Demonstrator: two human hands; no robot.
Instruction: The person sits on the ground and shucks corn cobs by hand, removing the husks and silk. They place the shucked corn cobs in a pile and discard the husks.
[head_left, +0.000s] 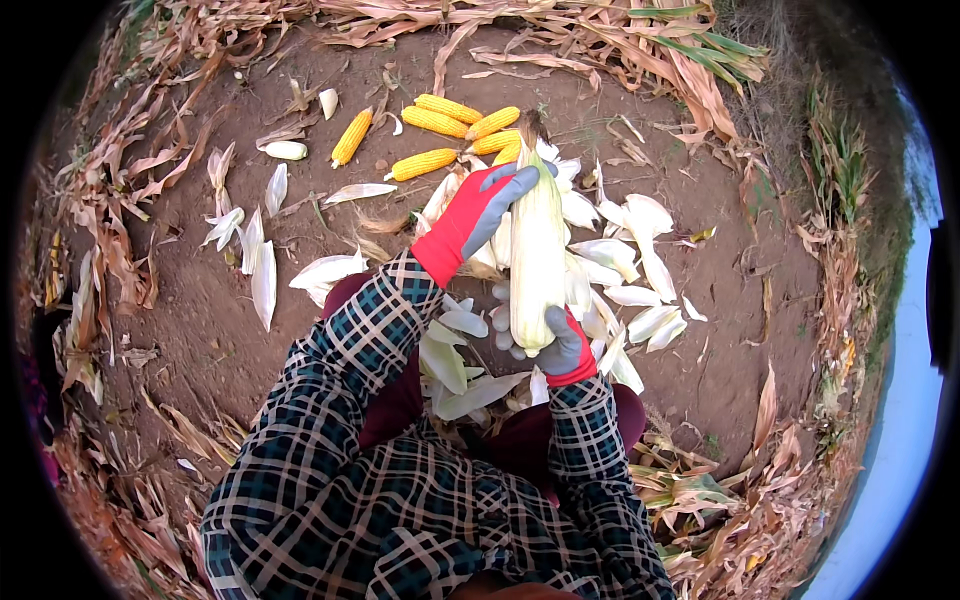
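Observation:
An ear of corn in its pale husk (537, 255) is held upright in the picture between my gloved hands, its dark silk end at the top. My left hand (487, 202), in a red and grey work glove, grips the upper part near the silk. Around the stem end below, my right hand (551, 345) in a matching glove is closed, its fingers partly hidden behind the ear. Several husked yellow ears (424, 163) lie on the soil beyond the hands. Loose pale husk leaves (480, 394) are scattered beneath and beside the held ear.
Dry corn stalks and leaves (675, 67) form a border at the top and along both sides. A small pale ear (286, 150) lies on the brown soil (202, 352) at the left. More dry husks (690, 487) are heaped at the lower right, beside my knee.

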